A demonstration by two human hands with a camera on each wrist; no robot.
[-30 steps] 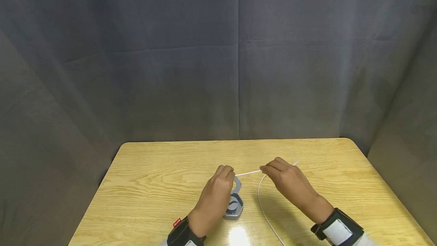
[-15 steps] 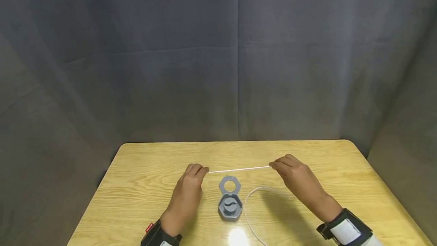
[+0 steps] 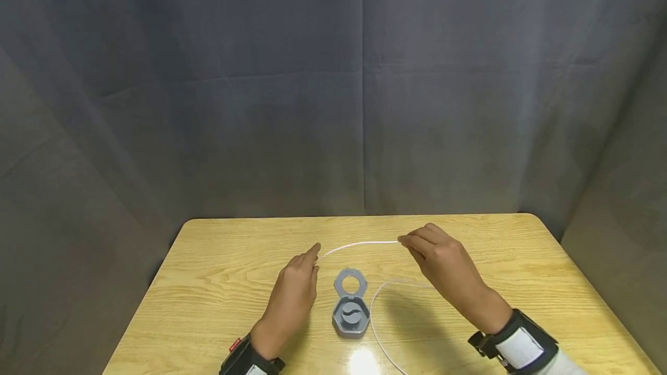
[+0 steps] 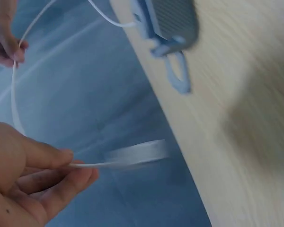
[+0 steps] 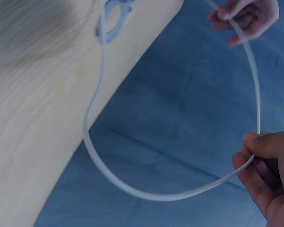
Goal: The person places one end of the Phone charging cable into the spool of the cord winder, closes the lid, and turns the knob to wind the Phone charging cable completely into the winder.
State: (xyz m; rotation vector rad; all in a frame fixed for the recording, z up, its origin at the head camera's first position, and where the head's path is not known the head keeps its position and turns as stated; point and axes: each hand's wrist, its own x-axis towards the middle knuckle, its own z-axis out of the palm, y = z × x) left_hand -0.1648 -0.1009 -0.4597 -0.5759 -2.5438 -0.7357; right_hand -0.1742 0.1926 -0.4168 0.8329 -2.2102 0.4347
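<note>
A thin white cable (image 3: 359,243) spans between the two hands above the table, bowed slightly upward. My left hand (image 3: 292,291) pinches it between thumb and fingers close to one end, as the left wrist view shows. Past those fingertips sticks out a blurred, flat white end piece (image 4: 139,153); its exact kind cannot be made out. Further along, my right hand (image 3: 443,262) pinches the cable between thumb and forefinger. From there the cable hangs in a loop (image 5: 151,195). Between and below the hands sits a grey hexagonal case (image 3: 351,331), its ring-shaped lid (image 3: 340,282) flipped back.
The cable's lower length (image 3: 376,337) runs past the case's right side toward the front of the wooden table (image 3: 234,259). A dark grey curtain (image 3: 260,132) hangs behind the table and at both sides. Light glares near the front.
My left hand first moved left, away from over the case, drawing the cable straight. Since then my right hand has shifted slightly left and up, and the cable between them has slackened into an arc.
</note>
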